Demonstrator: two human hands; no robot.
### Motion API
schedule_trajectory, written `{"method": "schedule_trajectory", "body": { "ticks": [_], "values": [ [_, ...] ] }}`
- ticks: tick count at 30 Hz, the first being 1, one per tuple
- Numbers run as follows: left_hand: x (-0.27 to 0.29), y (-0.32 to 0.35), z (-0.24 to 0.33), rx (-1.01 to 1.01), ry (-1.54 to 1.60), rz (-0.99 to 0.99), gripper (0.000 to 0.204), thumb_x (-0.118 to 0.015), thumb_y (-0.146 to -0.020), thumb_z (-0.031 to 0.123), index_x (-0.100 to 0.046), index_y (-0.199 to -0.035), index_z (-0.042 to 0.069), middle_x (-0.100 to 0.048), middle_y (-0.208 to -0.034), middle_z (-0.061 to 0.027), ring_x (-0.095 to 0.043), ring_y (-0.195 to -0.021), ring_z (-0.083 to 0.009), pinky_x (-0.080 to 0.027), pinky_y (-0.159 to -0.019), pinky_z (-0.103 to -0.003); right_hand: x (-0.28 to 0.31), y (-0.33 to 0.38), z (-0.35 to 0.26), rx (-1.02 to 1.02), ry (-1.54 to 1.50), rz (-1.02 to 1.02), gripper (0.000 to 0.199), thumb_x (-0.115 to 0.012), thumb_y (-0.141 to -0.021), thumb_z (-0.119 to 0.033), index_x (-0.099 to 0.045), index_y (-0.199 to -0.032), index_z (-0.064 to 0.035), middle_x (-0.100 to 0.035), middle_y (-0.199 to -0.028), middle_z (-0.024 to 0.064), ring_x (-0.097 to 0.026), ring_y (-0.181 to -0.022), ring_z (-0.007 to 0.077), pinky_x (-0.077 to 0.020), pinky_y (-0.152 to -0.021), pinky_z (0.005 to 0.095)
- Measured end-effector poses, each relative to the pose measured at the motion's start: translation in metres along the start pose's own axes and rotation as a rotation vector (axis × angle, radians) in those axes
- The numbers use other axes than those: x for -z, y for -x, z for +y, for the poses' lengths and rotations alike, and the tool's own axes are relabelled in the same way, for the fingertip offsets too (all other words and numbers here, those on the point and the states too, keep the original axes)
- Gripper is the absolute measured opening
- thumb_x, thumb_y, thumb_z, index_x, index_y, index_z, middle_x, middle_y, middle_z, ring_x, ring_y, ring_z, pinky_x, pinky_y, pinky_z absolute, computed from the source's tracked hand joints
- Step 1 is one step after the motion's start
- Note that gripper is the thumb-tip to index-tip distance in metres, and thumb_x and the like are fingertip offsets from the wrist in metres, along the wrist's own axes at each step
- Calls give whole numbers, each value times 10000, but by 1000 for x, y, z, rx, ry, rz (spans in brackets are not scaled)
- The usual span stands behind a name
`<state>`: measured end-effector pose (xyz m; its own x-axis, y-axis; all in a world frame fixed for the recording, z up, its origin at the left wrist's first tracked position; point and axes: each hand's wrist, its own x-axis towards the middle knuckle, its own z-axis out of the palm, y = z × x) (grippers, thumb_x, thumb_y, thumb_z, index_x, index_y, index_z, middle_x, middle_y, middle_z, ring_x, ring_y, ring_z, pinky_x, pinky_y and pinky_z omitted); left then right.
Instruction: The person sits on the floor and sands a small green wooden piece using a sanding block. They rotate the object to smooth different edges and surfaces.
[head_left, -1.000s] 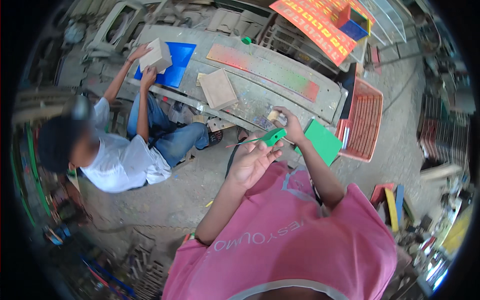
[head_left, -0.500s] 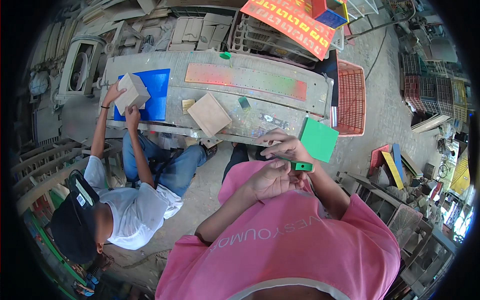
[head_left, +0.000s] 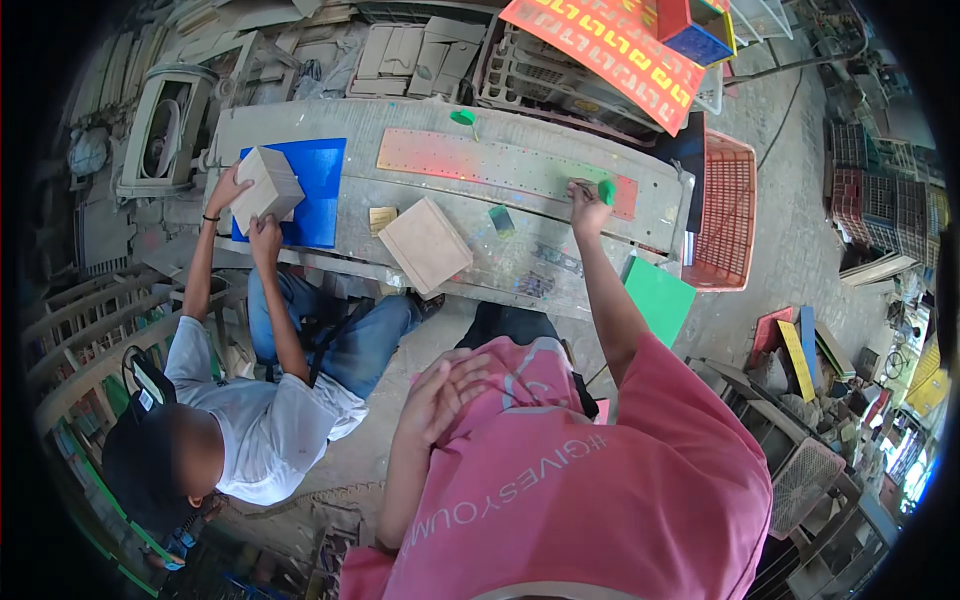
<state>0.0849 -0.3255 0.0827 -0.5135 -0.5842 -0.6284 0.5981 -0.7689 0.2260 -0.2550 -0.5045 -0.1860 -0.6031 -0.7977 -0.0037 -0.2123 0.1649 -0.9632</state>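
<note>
My right hand reaches over the bench to the right end of a long perforated board, coloured red to green. Its fingers are pinched together around a small green piece, which shows beside the fingertips; the exact grip is partly hidden. Close to my pink shirt, my left hand is held up with its fingers stretched out and nothing in it. A green disc on a thin stem stands at the board's far edge. Nearer lie a small dark green block and a plain wooden panel.
At left, a co-worker's hands hold a pale wooden block over a blue sheet. A green square panel juts past the bench's near right corner. An orange crate stands beyond the bench's right end.
My hands have parted. The right one has moved forward from my chest to the perforated board with the green piece; the left has drawn back toward my shirt and opened.
</note>
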Motion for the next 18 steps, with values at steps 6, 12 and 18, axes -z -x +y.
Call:
{"method": "schedule_trajectory", "body": {
  "ticks": [6,12,18],
  "values": [
    [38,20,-7,-141,106,191,365,-492,-980,244,-445,-1257,12,-529,-1284,-225,-577,-1112,-268,-470,-958,-406,2,-10,-17,6,77,27,21,-671,-803,25,-675,-822,32,-683,-821,106,-644,-733,118,-521,-637,259],
    [41,20,-8,-166,51,231,400,-547,-951,264,-456,-1262,30,-535,-1284,-196,-575,-1111,-272,-479,-948,-413,6,-12,-5,69,301,-38,57,-682,-773,21,-690,-827,7,-669,-777,99,-635,-710,167,-503,-653,275],
    [50,25,-9,-212,43,268,424,-570,-940,279,-460,-1268,35,-533,-1285,-186,-573,-1111,-268,-481,-941,-414,7,-14,-11,152,405,-103,71,-668,-750,56,-675,-799,6,-654,-823,134,-657,-770,244,-516,-690,324]
  ]
}}
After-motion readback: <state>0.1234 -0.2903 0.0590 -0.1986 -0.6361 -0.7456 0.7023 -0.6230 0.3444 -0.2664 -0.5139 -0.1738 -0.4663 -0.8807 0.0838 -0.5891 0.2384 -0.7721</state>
